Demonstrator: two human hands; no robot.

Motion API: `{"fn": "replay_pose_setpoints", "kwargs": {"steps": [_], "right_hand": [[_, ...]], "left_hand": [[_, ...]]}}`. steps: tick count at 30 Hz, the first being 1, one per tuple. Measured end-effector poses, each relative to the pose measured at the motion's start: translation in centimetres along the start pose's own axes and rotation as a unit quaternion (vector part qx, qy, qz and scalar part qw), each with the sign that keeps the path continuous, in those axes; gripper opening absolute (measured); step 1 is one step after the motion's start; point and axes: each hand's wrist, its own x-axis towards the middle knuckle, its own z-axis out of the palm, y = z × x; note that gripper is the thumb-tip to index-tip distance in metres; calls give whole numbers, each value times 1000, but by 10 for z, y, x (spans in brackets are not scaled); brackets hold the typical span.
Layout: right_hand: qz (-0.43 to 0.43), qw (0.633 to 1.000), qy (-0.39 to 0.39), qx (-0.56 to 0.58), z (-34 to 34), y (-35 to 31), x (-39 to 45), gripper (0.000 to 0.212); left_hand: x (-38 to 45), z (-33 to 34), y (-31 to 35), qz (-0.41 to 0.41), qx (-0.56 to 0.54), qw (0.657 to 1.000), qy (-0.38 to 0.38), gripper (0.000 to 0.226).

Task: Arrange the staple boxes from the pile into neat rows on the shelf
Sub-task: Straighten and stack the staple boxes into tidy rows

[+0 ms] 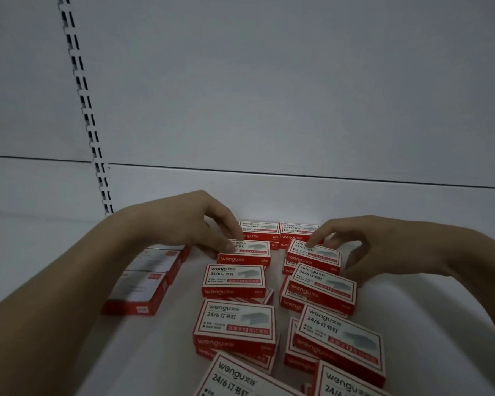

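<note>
Red and white staple boxes lie in two rough columns on the white shelf (55, 252), several of them stacked two high. My left hand (195, 221) reaches over from the left, and its fingertips pinch the left end of a staple box (249, 252) in the left column. My right hand (383, 244) comes in from the right; its fingers are bent and spread, with the forefinger tip touching the top of a tilted box (316, 256) in the right column and the thumb beside the stack. Two boxes (277, 231) lie side by side at the back.
Two larger red and white boxes (146, 278) lie to the left of the columns, partly under my left forearm. The shelf's white back panel (269, 95) rises behind, with a slotted upright (89, 124) at the left. More staple boxes (240, 378) crowd the near edge.
</note>
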Motion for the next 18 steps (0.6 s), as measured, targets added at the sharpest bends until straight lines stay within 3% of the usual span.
{"fn": "replay_pose_setpoints", "kwargs": {"steps": [3,9,18], "right_hand": [[-14,1000,1,-6,5,0,6,49],[-28,998,42,-39,13,-1,13,42],[39,992,75,-95,-3,4,0,47]], "left_hand": [[-2,1,-1,1,-7,1000,11,11],[-2,7,0,0,35,999,10,28],[-1,16,-2,4,87,995,47,36]]}}
